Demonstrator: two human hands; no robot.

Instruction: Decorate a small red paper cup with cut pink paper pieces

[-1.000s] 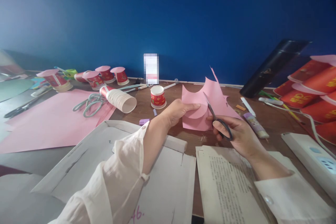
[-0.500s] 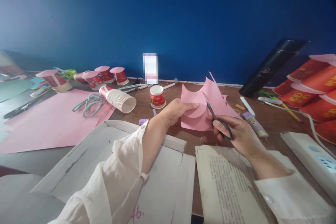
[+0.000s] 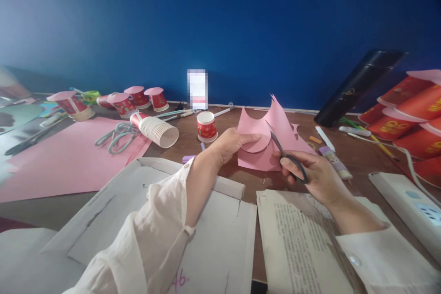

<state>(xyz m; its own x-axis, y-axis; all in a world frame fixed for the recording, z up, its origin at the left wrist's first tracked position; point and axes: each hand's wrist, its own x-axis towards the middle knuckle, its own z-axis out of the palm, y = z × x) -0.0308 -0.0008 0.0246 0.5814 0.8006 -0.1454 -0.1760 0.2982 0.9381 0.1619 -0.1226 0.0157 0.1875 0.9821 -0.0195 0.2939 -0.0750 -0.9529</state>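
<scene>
My left hand [image 3: 231, 144] pinches a sheet of pink paper [image 3: 284, 124], thumb on top, at a rounded part partly cut free along its lower edge. Black-handled scissors [image 3: 295, 165] sit in my right hand [image 3: 312, 175], fingers through the loops. Their blades point up and left and lie at the curved cut beside the rounded part. The paper's upper edge has scooped cut-outs and a tall pointed tip. A red patterned paper cup [image 3: 206, 127] stands left of the paper, apart from both hands.
Stacked paper cups [image 3: 156, 132] lie on their side at left, by a grey-green cord [image 3: 119, 138] and large pink sheets [image 3: 69, 161]. A glue stick [image 3: 334, 161], a power strip [image 3: 409, 202] and a black flask [image 3: 358, 89] are at right. Printed pages [image 3: 296, 239] lie in front.
The pink paper has turned and flexed slightly, its pointed tip shifting a little left. The scissors and my right hand have moved very slightly right. My left hand keeps its pinch.
</scene>
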